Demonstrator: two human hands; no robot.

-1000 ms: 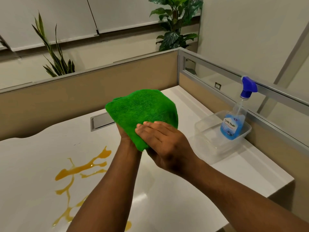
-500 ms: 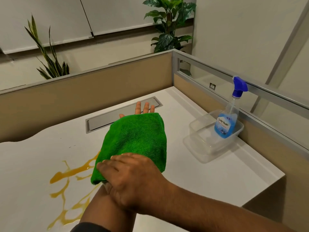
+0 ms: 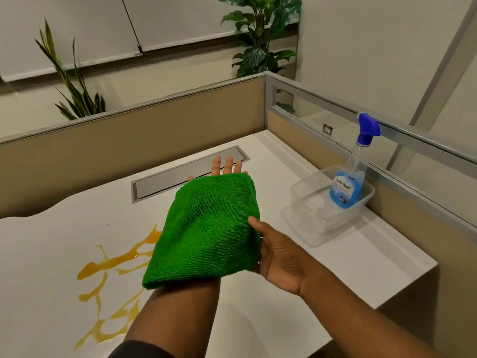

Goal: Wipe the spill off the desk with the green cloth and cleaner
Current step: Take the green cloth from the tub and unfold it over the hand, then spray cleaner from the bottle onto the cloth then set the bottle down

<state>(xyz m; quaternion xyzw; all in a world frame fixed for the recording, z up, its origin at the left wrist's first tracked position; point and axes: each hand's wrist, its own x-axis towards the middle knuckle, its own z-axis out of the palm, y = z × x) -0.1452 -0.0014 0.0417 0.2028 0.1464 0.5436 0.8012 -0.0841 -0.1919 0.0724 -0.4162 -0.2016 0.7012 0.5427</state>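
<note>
The green cloth [image 3: 206,228] lies folded over my left hand [image 3: 225,165], which is held flat and palm up above the desk; only its fingertips show past the cloth's far edge. My right hand [image 3: 281,257] is at the cloth's right edge, thumb on top and fingers tucked under it. An orange-yellow spill [image 3: 103,267] branches across the white desk [image 3: 322,275] at the lower left, partly hidden by the cloth and my left forearm. The cleaner, a spray bottle [image 3: 346,187] with blue liquid and a blue trigger, stands at the right.
The spray bottle stands in a clear plastic tub [image 3: 309,228] by the right partition. A grey cable-tray lid [image 3: 165,180] is set into the desk behind the cloth. Beige partitions [image 3: 154,135] close the back and right sides; the desk's right edge drops off near me.
My left hand turned from upright to flat and lowered with the cloth over it. My right hand slid from the cloth's near end to its right edge.
</note>
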